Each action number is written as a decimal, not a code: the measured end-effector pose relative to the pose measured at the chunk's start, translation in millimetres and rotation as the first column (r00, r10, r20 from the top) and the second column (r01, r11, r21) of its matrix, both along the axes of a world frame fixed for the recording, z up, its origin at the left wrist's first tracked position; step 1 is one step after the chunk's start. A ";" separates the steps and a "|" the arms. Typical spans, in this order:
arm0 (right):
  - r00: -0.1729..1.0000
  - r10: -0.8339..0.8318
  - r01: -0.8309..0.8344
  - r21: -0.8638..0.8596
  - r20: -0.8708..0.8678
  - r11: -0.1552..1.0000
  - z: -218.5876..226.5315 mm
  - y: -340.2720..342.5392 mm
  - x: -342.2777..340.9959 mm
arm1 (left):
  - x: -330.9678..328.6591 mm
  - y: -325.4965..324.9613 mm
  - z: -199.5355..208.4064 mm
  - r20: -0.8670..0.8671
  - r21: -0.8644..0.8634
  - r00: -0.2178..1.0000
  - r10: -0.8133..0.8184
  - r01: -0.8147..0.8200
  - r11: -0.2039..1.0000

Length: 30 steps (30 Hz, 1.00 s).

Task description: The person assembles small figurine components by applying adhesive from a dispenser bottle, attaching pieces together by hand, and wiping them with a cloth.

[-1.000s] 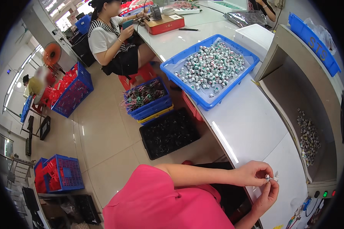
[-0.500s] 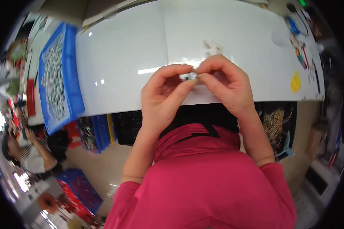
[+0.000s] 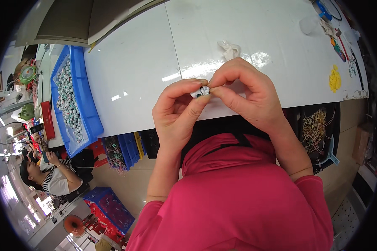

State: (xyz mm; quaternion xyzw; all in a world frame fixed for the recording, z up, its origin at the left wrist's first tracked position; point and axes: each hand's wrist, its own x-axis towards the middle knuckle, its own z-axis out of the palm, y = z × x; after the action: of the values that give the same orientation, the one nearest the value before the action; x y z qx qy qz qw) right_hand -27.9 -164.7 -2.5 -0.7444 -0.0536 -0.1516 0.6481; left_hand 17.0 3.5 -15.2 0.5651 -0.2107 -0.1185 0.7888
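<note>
A small rounded white part with a dark patch (image 3: 201, 92) is held above the near side of the white table. My left hand (image 3: 176, 115) pinches it between thumb and forefinger. At its right end, the thumb and forefinger of my right hand (image 3: 253, 94) are pressed together against it; whether they grip a tiny separate piece cannot be made out. Just beyond my right hand lies a crumpled white cloth or tissue (image 3: 229, 50). To the left, a blue tray (image 3: 85, 90) holds a heap of small whitish-green pieces (image 3: 69, 100).
Yellow bits (image 3: 334, 79) and hand tools (image 3: 338, 48) lie at the table's right end, near a blue roll (image 3: 322, 10). Below the table edge, a dark bin holds tangled wires (image 3: 315, 127). Blue bins (image 3: 127, 148) stand underneath at left. A person (image 3: 56, 180) sits further left.
My view has shifted, so the table and tray sit differently in it. Both hands keep their pinch on the small white part, which is turned slightly and shows more clearly.
</note>
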 end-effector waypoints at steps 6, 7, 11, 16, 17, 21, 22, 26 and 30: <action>1.000 -0.025 0.024 0.017 0.014 1.000 -0.7 -1.8 1.9 | 2.7 -4.5 -3.9 0.007 -0.015 1.000 -0.001 0.001 1.000; 0.999 -0.029 0.029 0.010 0.019 1.000 -0.3 -5.1 2.8 | 4.3 -7.6 -3.4 -0.006 -0.004 1.000 -0.009 0.009 1.000; 1.000 -0.021 0.021 -0.006 -0.008 1.000 8.7 -3.7 3.0 | 5.0 -7.3 4.3 -0.017 -0.011 1.000 0.022 -0.022 1.000; 0.998 -0.047 0.045 -0.051 -0.040 0.998 4.7 7.2 6.7 | 1.6 6.2 11.5 -0.096 0.127 0.995 0.011 0.001 0.992; 0.997 -0.051 0.051 -0.010 -0.056 0.999 4.4 6.8 4.1 | 1.1 5.2 9.1 -0.083 0.095 0.996 -0.023 0.031 0.995; 0.993 -0.072 0.076 0.033 -0.092 0.997 5.6 14.2 -2.7 | -2.9 11.9 12.6 -0.094 0.123 0.994 -0.060 0.071 0.990; 0.994 -0.062 0.066 0.049 -0.088 0.997 2.4 16.8 -1.3 | -3.0 14.7 12.3 -0.103 0.119 0.993 -0.066 0.078 0.990; 0.995 -0.055 0.058 0.036 -0.081 0.998 8.4 20.6 -2.2 | -4.9 17.2 15.1 -0.117 0.069 0.990 -0.078 0.086 0.994; 0.996 -0.030 0.032 0.029 -0.084 0.999 5.2 19.9 -3.0 | -6.0 17.8 12.0 -0.085 0.060 0.994 -0.073 0.079 0.995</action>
State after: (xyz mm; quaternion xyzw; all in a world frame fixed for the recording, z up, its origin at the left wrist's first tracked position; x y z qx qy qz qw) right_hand -30.8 -144.8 2.8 -0.7410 -0.0125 -0.1311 0.6585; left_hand 10.9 21.3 -3.2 0.5761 -0.1953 -0.1785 0.7734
